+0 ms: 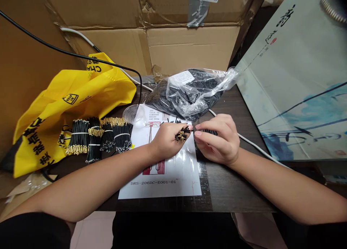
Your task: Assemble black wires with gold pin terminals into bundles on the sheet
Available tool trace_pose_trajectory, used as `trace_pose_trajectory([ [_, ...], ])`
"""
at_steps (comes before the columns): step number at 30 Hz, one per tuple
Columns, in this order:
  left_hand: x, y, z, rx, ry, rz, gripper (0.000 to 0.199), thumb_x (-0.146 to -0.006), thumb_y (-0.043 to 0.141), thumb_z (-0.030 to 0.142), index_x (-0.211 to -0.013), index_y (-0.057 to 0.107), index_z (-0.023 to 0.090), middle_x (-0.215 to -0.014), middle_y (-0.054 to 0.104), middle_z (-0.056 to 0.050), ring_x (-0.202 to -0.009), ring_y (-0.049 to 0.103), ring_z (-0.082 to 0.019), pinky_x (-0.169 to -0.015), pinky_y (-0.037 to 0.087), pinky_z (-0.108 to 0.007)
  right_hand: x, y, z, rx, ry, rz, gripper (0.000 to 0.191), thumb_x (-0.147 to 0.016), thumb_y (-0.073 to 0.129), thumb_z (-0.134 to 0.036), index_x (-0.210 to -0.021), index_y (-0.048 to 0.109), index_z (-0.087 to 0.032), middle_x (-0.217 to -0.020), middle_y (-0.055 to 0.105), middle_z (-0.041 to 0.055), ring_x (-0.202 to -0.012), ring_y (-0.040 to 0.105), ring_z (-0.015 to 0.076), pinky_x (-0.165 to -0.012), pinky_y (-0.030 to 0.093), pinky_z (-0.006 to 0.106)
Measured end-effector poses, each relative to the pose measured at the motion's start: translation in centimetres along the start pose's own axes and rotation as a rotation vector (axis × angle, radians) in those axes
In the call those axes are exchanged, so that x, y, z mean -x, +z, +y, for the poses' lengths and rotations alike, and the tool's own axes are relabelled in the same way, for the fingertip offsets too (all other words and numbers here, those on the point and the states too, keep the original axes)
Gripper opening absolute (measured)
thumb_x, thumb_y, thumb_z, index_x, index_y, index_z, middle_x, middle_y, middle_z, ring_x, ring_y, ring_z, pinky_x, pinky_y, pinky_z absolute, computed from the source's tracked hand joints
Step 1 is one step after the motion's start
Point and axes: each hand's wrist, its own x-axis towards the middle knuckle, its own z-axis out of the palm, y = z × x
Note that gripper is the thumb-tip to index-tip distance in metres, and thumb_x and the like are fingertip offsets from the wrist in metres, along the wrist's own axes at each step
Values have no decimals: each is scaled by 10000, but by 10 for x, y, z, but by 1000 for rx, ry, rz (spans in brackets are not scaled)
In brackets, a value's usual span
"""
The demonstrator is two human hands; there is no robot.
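My left hand (167, 142) is wrapped round a bunch of short black wires (182, 134), whose black and gold ends stick out past the thumb. Facing it, my right hand (218, 138) has thumb and fingertips pinched at the end of a thin black piece (192, 130) close to the bunch; its exact kind is too small to tell. Several black strands (210, 132) show behind the right fingers, and whether they are held I cannot tell. Under both hands lies a printed sheet (162, 189). Loose short black pieces (177, 120) rest at its upper part.
Tied bundles of black wires with gold terminals (80, 133) lie at left, before a yellow bag (108, 86). A clear plastic bag of black pieces (189, 93) sits behind the hands, beside a clear round lid (134, 114). A white cable (257, 146) crosses the dark table (230, 191).
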Motion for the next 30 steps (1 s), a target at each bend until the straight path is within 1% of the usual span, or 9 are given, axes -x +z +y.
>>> trace_pose_trajectory([
  [3,1,0,-1,10,53,1,371,-952,429,366,-637,423,171,-578,460,29,-537,381,-77,-528,276,-239,1,1,-1,-17,-23,-42,316,-831,676,-248,-1132,648,-340,-1066,686,4,-881,577,186,-765,477,388],
  [6,1,0,-1,7,59,-1,358,-946,429,359,-642,428,171,-574,467,27,-531,389,-79,-524,275,-241,0,1,-3,-15,-26,-63,324,-838,662,-254,-1149,649,-346,-1075,685,6,-883,578,188,-772,480,395],
  [12,-1,-3,3,43,52,23,307,-922,460,273,-637,411,169,-573,431,40,-544,379,-71,-530,284,-233,0,1,-4,48,-50,-43,336,-820,657,-254,-1147,647,-328,-1070,700,12,-869,579,192,-765,487,393],
  [17,0,-3,2,78,57,27,271,-916,453,235,-654,432,169,-592,414,40,-558,372,-73,-544,308,-231,1,2,-5,44,-43,-49,353,-819,654,-259,-1168,636,-312,-1086,698,18,-889,586,200,-779,495,405],
  [21,1,-3,0,48,80,35,254,-907,462,217,-660,427,171,-595,421,39,-558,370,-76,-548,301,-237,0,1,-7,72,-61,-48,299,-824,648,-277,-1119,654,-325,-1090,690,10,-906,575,201,-789,498,401],
  [24,1,-3,0,24,83,31,288,-919,448,232,-642,391,181,-578,389,41,-544,344,-82,-533,282,-246,-1,1,-9,102,-122,-24,195,-829,639,-301,-1018,669,-338,-1097,668,4,-925,553,196,-795,514,384],
  [26,0,-4,1,13,108,25,317,-933,441,244,-630,366,186,-570,357,43,-533,323,-83,-524,277,-246,0,3,-9,75,-159,37,134,-827,634,-320,-961,649,-329,-1143,639,3,-931,548,190,-791,532,376],
  [28,0,-3,2,-5,164,36,341,-946,437,246,-622,349,187,-563,334,45,-519,305,-81,-517,275,-243,2,5,-10,33,-156,118,113,-823,628,-316,-935,612,-312,-1207,607,1,-935,548,185,-784,543,382],
  [30,0,-3,3,-25,229,57,348,-955,431,237,-622,346,184,-556,329,47,-507,294,-76,-511,273,-236,3,7,-11,16,-133,159,118,-821,619,-302,-935,589,-296,-1236,586,4,-950,545,186,-783,544,391],
])
